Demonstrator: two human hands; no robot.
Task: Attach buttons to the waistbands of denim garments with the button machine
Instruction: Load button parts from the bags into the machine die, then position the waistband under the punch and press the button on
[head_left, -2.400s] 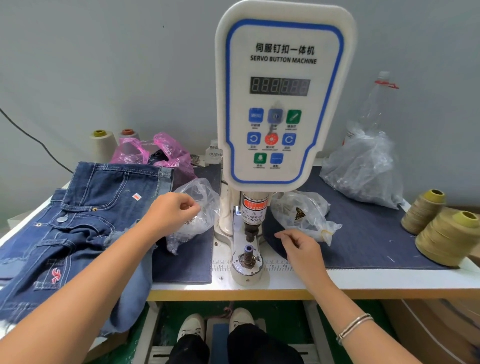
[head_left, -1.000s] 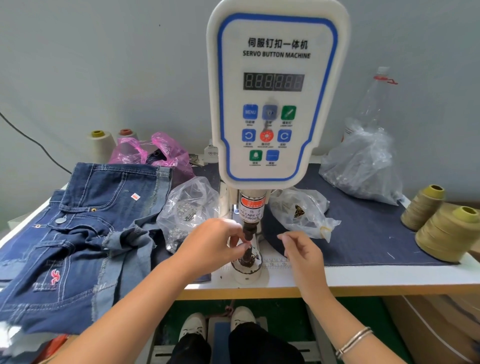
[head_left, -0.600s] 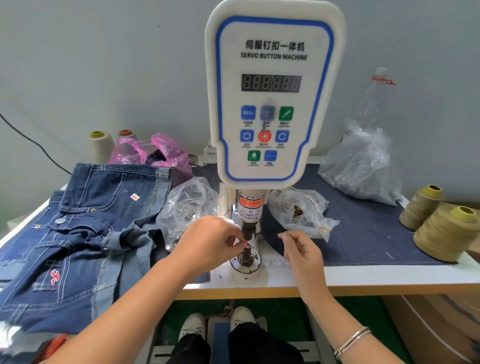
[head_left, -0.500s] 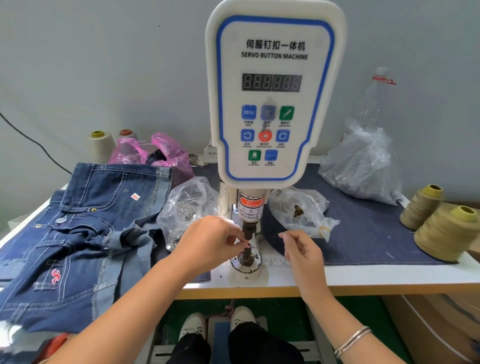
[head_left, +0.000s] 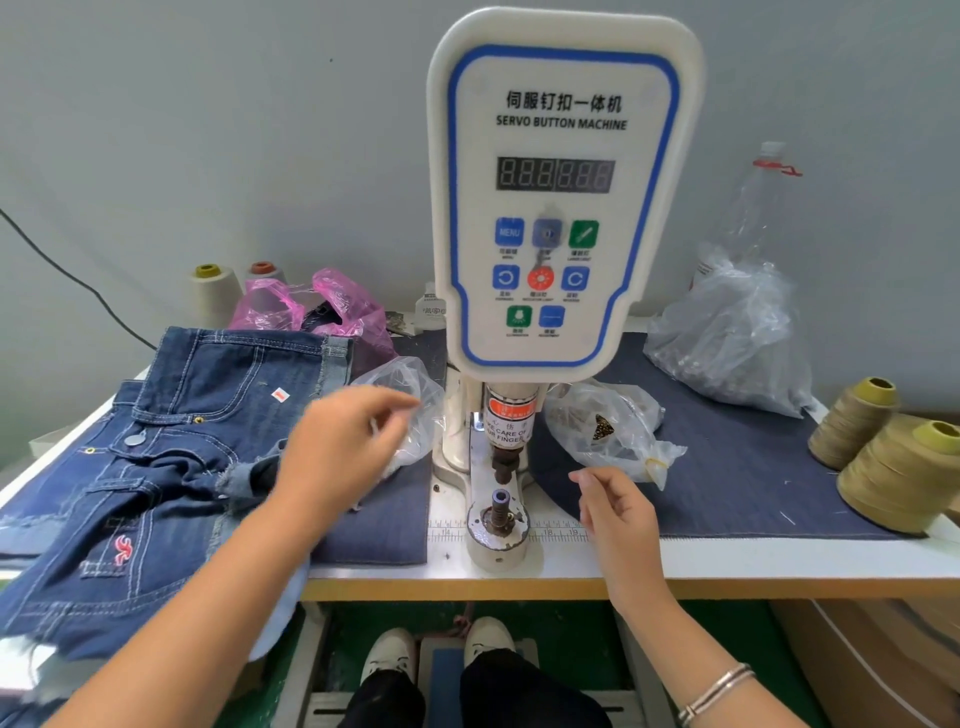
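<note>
Left hand — motion-blurred, fingers loosely spread, reaching at crinkled clear plastic bag; contact unclear. Right hand — fingers loosely curled, holding nothing visible, above white worktop.

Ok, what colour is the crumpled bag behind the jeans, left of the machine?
Translucent pink bag, clearest in the head view, behind the jeans.

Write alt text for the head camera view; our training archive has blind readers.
A person's left hand, blurred, hovers by a clear plastic bag left of a white servo button machine, while the right hand hovers loosely curled beside its lower die. Denim garments lie piled at left; thread cones stand at right.
</note>
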